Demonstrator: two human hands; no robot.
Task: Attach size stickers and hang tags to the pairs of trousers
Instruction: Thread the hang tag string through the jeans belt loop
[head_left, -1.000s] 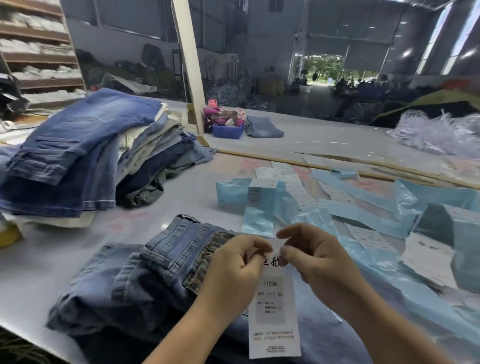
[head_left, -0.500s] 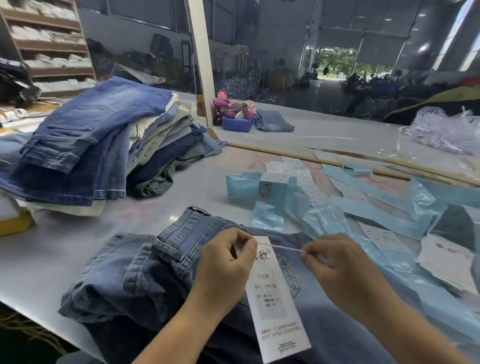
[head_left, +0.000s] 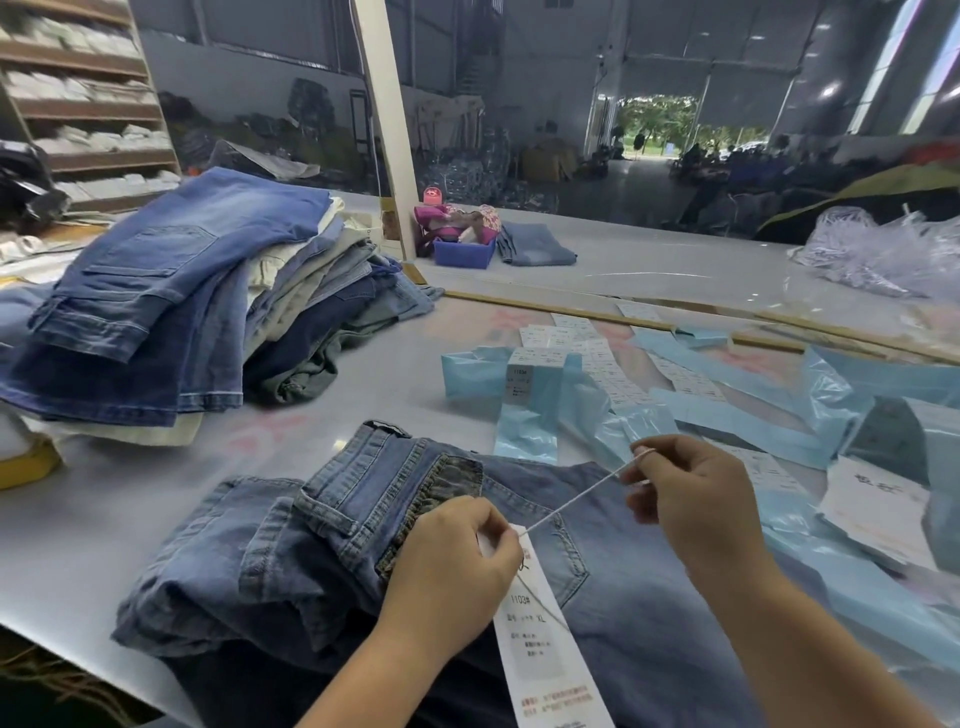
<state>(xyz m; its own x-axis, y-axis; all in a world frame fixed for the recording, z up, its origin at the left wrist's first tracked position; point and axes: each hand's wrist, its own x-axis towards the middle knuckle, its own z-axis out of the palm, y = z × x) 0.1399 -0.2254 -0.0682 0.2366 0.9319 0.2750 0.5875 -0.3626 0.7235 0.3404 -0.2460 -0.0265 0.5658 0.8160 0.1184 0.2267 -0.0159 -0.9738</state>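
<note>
1. Head view, the work: a folded pair of blue jeans (head_left: 597, 545) lies at the near edge of the table (head_left: 130, 519), waistband toward the left. On it rests a long white hang tag (head_left: 540, 634) printed "1103#" and "XL".
2. Head view, the hands: the left hand (head_left: 452, 566) pinches the top of the tag with curled fingers, pressing it against the denim by the waistband. The right hand (head_left: 691, 499) pinches the end of a thin white string (head_left: 576, 499), which runs taut from the tag's top up to its fingertips.
3. Doing it well, as I judge it: keep the left hand firm on the tag so the pull does not tear its hole or crease the card, and draw the string evenly until the loop closes. Whether it passes through a belt loop cannot be told.
4. Supplies: light-blue plastic sleeves (head_left: 524, 415) and strips of white size stickers (head_left: 602, 364) lie toward the far right of the table; a stack of folded trousers (head_left: 171, 296) stands at the left edge.
</note>
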